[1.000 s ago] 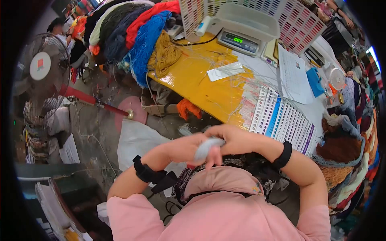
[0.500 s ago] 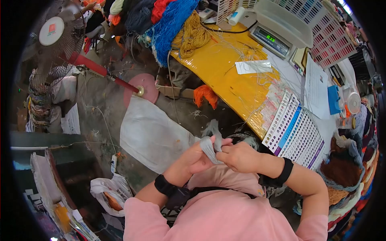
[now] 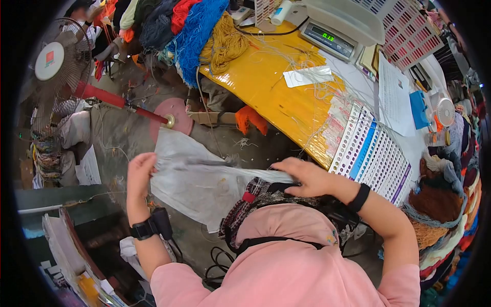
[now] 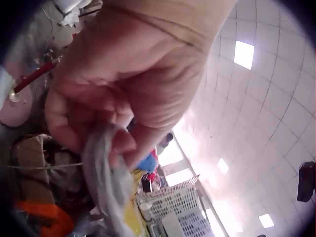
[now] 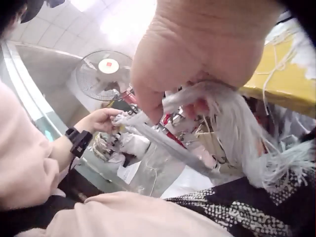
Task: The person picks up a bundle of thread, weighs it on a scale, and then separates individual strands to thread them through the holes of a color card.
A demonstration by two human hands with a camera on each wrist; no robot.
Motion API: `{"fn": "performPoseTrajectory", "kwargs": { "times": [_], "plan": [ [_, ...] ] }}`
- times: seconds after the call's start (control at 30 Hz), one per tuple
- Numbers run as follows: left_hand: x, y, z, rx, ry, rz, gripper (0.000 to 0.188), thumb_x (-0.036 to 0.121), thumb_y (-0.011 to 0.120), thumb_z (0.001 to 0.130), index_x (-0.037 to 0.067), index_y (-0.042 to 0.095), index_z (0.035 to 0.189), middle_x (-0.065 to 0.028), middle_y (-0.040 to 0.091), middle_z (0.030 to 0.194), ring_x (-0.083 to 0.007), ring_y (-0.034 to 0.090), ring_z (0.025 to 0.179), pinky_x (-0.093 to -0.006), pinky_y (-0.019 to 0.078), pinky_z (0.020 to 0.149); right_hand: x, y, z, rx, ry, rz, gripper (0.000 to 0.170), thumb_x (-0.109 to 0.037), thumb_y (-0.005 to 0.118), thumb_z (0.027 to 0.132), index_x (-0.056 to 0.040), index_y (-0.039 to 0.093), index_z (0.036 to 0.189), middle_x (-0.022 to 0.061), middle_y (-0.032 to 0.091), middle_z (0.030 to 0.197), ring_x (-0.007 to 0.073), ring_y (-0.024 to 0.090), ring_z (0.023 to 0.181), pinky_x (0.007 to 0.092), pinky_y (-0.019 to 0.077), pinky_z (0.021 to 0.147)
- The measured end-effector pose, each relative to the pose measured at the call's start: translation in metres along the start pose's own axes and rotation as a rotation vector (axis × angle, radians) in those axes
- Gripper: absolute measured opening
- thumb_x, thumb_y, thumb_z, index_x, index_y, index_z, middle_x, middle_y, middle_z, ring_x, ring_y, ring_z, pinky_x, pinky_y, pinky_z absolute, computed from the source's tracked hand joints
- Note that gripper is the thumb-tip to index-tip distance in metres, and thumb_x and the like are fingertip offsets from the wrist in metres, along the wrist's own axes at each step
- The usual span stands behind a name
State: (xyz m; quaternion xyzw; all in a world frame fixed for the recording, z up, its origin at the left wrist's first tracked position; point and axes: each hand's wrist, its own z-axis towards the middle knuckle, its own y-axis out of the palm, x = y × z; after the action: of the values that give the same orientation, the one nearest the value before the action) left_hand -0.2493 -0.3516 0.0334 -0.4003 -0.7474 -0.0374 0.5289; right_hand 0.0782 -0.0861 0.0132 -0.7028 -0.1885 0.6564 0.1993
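Observation:
A hank of pale grey yarn (image 3: pixel 261 174) stretches between the two hands, above the lap and a whitish sheet on the floor. My left hand (image 3: pixel 139 174), drawn out to the left, grips one end; in the left wrist view the yarn (image 4: pixel 101 170) comes out between curled fingers and thumb. Near the table's front edge, my right hand (image 3: pixel 309 177) holds the other end. The right wrist view shows the yarn (image 5: pixel 237 116) looped over its fingers, with frayed loose ends hanging beside the patterned black cloth (image 5: pixel 222 207).
The yellow-topped table (image 3: pixel 266 97) carries a digital scale (image 3: pixel 327 41), a punched white card (image 3: pixel 371 156) and loose threads. Coloured yarn hanks (image 3: pixel 192 43) hang over its far left end. A standing fan (image 3: pixel 51 61) and a whitish sheet (image 3: pixel 199 189) are at left.
My hands were close together at the lap with the grey yarn bunched between them. The left hand has since moved far left, and the yarn is now stretched out.

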Motion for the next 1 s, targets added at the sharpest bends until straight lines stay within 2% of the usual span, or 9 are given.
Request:
{"fn": "performPoseTrajectory", "kwargs": {
  "times": [0.23, 0.37, 0.47, 0.6, 0.67, 0.9, 0.93, 0.97, 1.0],
  "plan": [
    [-0.046, -0.055, 0.038, 0.666, 0.322, 0.795, 0.021, 0.019, 0.053, 0.076, 0.001, 0.057, 0.088, -0.0166, 0.060, 0.078, -0.0296, 0.059, 0.074, -0.0375, 0.0450, 0.063, 0.014, -0.044, -0.045, 0.182, 0.125, -0.102, 0.051, -0.008, 0.062, 0.066, -0.0044, 0.044, 0.114, 0.0158, 0.043, 0.113, 0.0299, 0.041, 0.107, 0.0350, 0.0323, 0.092],
    [-0.070, -0.028, 0.042, 0.694, 0.125, 0.975, 0.019, 0.019, 0.050, 0.076, 0.007, 0.058, 0.088, -0.0176, 0.059, 0.083, -0.0370, 0.055, 0.079, -0.0439, 0.0436, 0.067, 0.023, -0.055, -0.069, 0.259, 0.240, -0.011, 0.043, -0.004, 0.060, 0.068, -0.0057, 0.049, 0.109, 0.0135, 0.042, 0.115, 0.0277, 0.040, 0.109, 0.0334, 0.0308, 0.093],
    [-0.111, -0.001, 0.055, 0.512, 0.202, 1.019, 0.020, 0.018, 0.047, 0.077, 0.004, 0.058, 0.086, -0.0201, 0.058, 0.081, -0.0383, 0.054, 0.078, -0.0446, 0.0435, 0.066, 0.028, -0.060, -0.084, 0.332, 0.260, 0.025, 0.042, -0.004, 0.060, 0.068, -0.0054, 0.050, 0.109, 0.0136, 0.042, 0.115, 0.0278, 0.041, 0.108, 0.0339, 0.0316, 0.092],
    [-0.234, 0.050, 0.107, -0.360, 0.197, 1.015, 0.029, 0.028, 0.057, 0.073, 0.004, 0.059, 0.089, -0.0192, 0.058, 0.088, -0.0342, 0.054, 0.085, -0.0400, 0.0426, 0.077, 0.041, -0.072, -0.116, 0.433, 0.253, -0.142, 0.039, -0.009, 0.060, 0.069, -0.0054, 0.051, 0.107, 0.0149, 0.045, 0.112, 0.0285, 0.043, 0.107, 0.0350, 0.0357, 0.089],
    [-0.218, 0.104, 0.106, -0.685, 0.261, 0.906, 0.028, 0.025, 0.059, 0.072, 0.005, 0.061, 0.092, -0.0190, 0.059, 0.088, -0.0322, 0.056, 0.085, -0.0378, 0.0440, 0.076, 0.045, -0.079, -0.136, 0.513, 0.303, -0.242, 0.033, -0.010, 0.057, 0.071, -0.0047, 0.053, 0.103, 0.0148, 0.046, 0.110, 0.0300, 0.045, 0.102, 0.0360, 0.0387, 0.085],
    [0.032, 0.266, 0.023, -0.667, 0.648, 0.300, 0.014, 0.005, 0.053, 0.078, -0.002, 0.058, 0.089, -0.0159, 0.061, 0.079, -0.0226, 0.060, 0.070, -0.0273, 0.0450, 0.064, 0.076, -0.086, -0.211, 0.809, 0.572, -0.403, 0.025, -0.010, 0.052, 0.073, -0.0033, 0.053, 0.097, 0.0124, 0.055, 0.095, 0.0288, 0.052, 0.087, 0.0352, 0.0421, 0.077],
    [0.057, 0.285, 0.011, -0.675, 0.879, 0.294, 0.013, 0.003, 0.052, 0.079, -0.003, 0.057, 0.088, -0.0151, 0.060, 0.078, -0.0225, 0.059, 0.067, -0.0260, 0.0453, 0.063, 0.078, -0.082, -0.215, 0.794, 0.555, -0.439, 0.024, -0.010, 0.053, 0.073, -0.0031, 0.053, 0.097, 0.0121, 0.054, 0.097, 0.0286, 0.052, 0.088, 0.0351, 0.0420, 0.077],
    [0.085, 0.300, -0.008, -0.778, 0.870, 0.382, 0.018, 0.004, 0.052, 0.078, -0.002, 0.056, 0.095, -0.0151, 0.059, 0.086, -0.0254, 0.058, 0.078, -0.0293, 0.0451, 0.071, 0.081, -0.078, -0.217, 0.776, 0.535, -0.475, 0.024, -0.010, 0.053, 0.074, -0.0030, 0.054, 0.096, 0.0119, 0.054, 0.098, 0.0285, 0.052, 0.088, 0.0350, 0.0419, 0.077],
    [0.102, 0.322, -0.019, -0.833, 1.165, 0.420, 0.023, 0.006, 0.053, 0.078, 0.000, 0.054, 0.100, -0.0152, 0.057, 0.094, -0.0264, 0.055, 0.086, -0.0317, 0.0433, 0.076, 0.084, -0.076, -0.219, 0.756, 0.512, -0.510, 0.023, -0.011, 0.053, 0.074, -0.0028, 0.054, 0.095, 0.0116, 0.053, 0.099, 0.0283, 0.052, 0.089, 0.0349, 0.0418, 0.077]
  ]
}}
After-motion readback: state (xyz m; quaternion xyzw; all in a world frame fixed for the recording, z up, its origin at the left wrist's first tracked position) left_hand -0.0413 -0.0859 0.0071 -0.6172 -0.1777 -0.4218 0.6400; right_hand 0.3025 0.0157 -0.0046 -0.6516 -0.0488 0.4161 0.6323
